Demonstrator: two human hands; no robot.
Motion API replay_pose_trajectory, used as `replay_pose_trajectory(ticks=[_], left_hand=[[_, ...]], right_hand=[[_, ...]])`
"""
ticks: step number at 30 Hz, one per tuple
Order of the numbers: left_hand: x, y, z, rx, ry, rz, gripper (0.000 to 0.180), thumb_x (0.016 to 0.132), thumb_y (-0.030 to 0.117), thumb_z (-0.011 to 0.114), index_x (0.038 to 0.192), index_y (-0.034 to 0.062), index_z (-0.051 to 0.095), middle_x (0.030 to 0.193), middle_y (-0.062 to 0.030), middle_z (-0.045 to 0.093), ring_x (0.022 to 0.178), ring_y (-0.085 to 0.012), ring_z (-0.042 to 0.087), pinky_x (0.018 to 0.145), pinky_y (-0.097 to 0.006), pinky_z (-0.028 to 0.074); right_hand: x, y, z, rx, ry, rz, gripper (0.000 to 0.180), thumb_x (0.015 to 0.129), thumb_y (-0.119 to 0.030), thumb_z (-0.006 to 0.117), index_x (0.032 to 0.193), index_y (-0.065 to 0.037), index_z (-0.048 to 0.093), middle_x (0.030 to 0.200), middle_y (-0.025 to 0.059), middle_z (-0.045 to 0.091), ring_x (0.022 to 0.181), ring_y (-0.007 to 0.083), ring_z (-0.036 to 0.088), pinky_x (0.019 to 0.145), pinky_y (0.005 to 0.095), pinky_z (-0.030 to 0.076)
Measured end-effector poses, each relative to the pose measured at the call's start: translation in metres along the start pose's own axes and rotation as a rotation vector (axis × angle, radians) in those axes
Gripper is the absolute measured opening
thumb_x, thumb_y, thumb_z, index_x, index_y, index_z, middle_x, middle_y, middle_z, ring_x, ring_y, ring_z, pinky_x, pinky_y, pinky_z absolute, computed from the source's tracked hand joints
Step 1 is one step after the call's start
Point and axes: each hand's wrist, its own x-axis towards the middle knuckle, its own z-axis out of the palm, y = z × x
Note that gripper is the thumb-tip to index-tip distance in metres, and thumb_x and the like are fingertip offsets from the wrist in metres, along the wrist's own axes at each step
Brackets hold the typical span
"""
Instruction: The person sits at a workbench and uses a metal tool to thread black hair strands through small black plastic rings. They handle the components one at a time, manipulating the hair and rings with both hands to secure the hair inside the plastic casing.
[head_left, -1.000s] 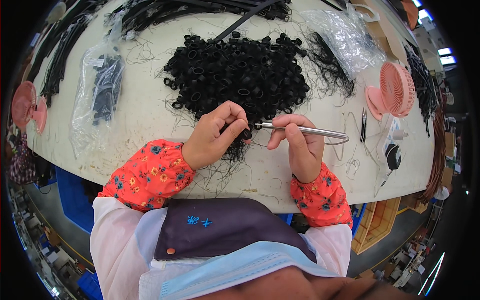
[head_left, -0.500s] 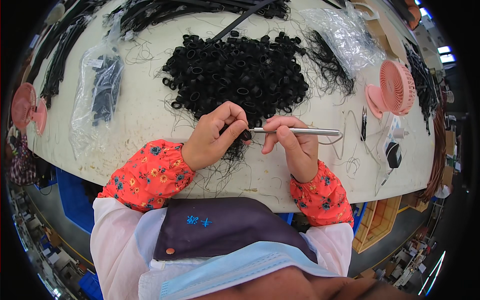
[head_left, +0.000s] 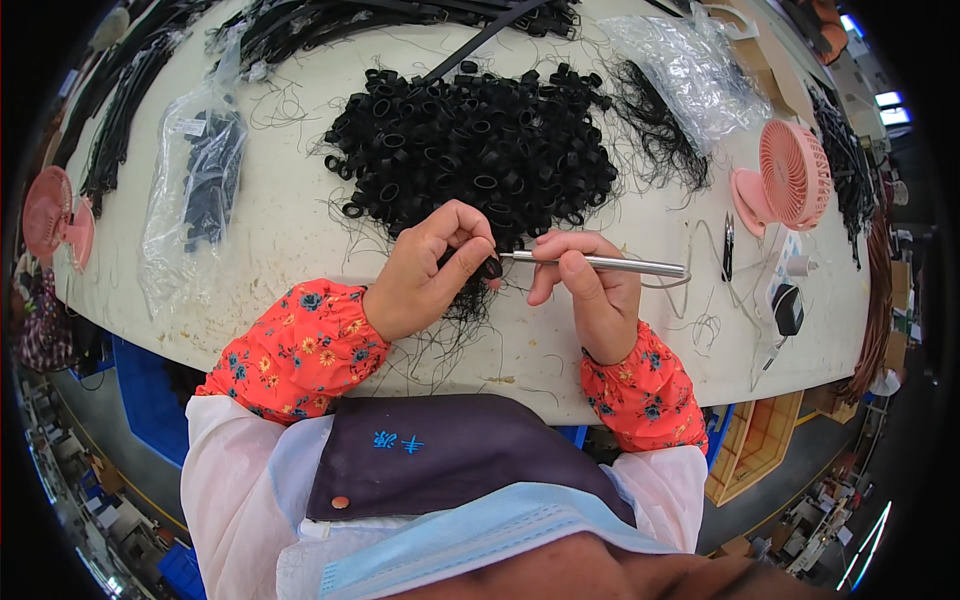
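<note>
The left hand [head_left: 430,265], near the centre of the frame, gripped a small black ring-shaped loop [head_left: 491,268] between its thumb and bent fingers. Just to its right, the right hand [head_left: 602,295] grasped a slim, silver, pen-shaped metal tool [head_left: 640,266] between thumb and fingers, the shaft lying almost level. The tool's narrow tip pointed left, right beside the loop; whether the two touched could not be told. A thin pale cord [head_left: 688,305] ran from the tool's rear end.

Above the hands, in the upper centre, a large heap of similar black loops [head_left: 480,150] covered part of the off-white worktop [head_left: 300,250]. Loose black threads [head_left: 440,365] lay below the left hand, and a thick dark tangle of thread [head_left: 655,130] sat right of the heap. Black belts with buckles [head_left: 400,20] stretched along the top edge. A clear plastic bag with dark contents [head_left: 165,240] lay at upper left, a crumpled clear plastic bag [head_left: 690,80] at upper right. One pink fan [head_left: 795,178] stood at the right, another pink fan [head_left: 47,212] at the far left.
</note>
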Motion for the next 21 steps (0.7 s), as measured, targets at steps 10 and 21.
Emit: replay_pose_trajectory(ticks=[10, 21], left_hand=[[-0.002, 0.007, 0.004, 0.204, 0.037, 0.111, 0.006, 0.093, 0.005, 0.057, 0.097, 0.0004, 0.054, 0.083, -0.0062, 0.064, 0.081, -0.0118, 0.064, 0.073, -0.025, 0.049], [-0.003, 0.017, 0.001, 0.199, 0.111, 0.158, 0.022, 0.094, 0.003, 0.051, 0.116, 0.0047, 0.054, 0.135, -0.0136, 0.053, 0.113, -0.0145, 0.056, 0.086, -0.025, 0.045]], right_hand=[[0.007, 0.011, 0.011, -0.757, 0.049, -0.436, 0.036, 0.072, -0.001, 0.073, 0.105, -0.008, 0.060, 0.083, 0.0044, 0.062, 0.077, 0.0224, 0.061, 0.074, 0.0325, 0.047], [0.005, 0.012, 0.005, -0.364, 0.252, -0.188, 0.030, 0.080, 0.003, 0.068, 0.106, -0.004, 0.056, 0.092, 0.0067, 0.063, 0.083, 0.0121, 0.061, 0.075, 0.0257, 0.049]])
